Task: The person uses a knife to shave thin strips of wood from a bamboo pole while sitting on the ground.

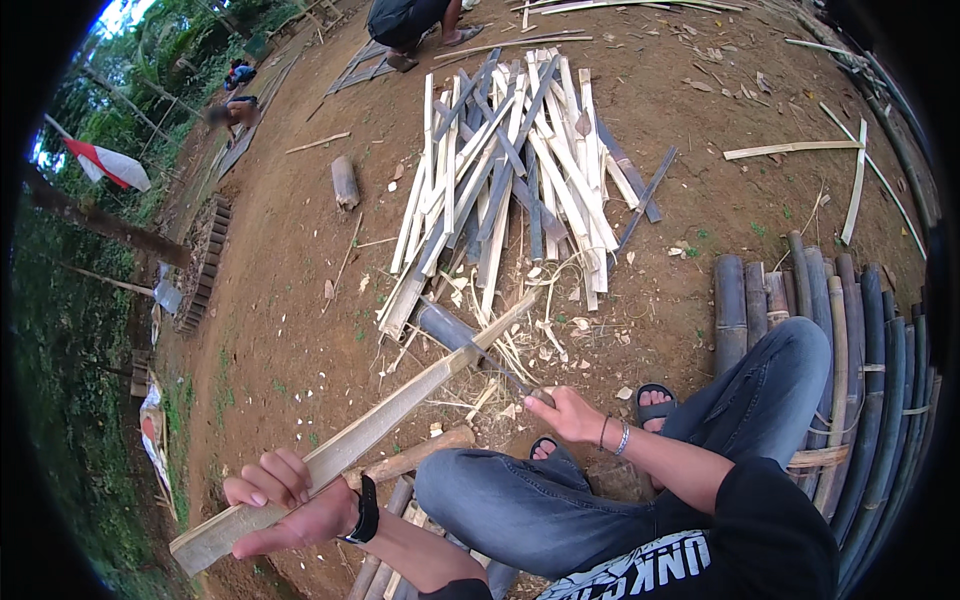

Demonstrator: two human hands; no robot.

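Observation:
My left hand (pixel 295 500) is wrapped round the lower end of a long split bamboo strip (pixel 390 400), its pale inner side facing up. The strip slants away to the right, its far end over a short dark bamboo piece (pixel 445 327) on the ground. In my right hand (pixel 568 413) is the handle of a knife (pixel 497 365), fingers closed round it. Its thin blade crosses the strip near the far end; whether it bites into the bamboo I cannot tell. Curled shavings (pixel 520 345) lie around the blade and strip.
Ahead lies a heap of split bamboo strips (pixel 520 165). Bundled bamboo poles (pixel 868 400) stand at my right knee, and a wooden log (pixel 415 456) lies by my left. A short bamboo length (pixel 345 183) rests on the dirt. Other people (pixel 415 25) are farther off.

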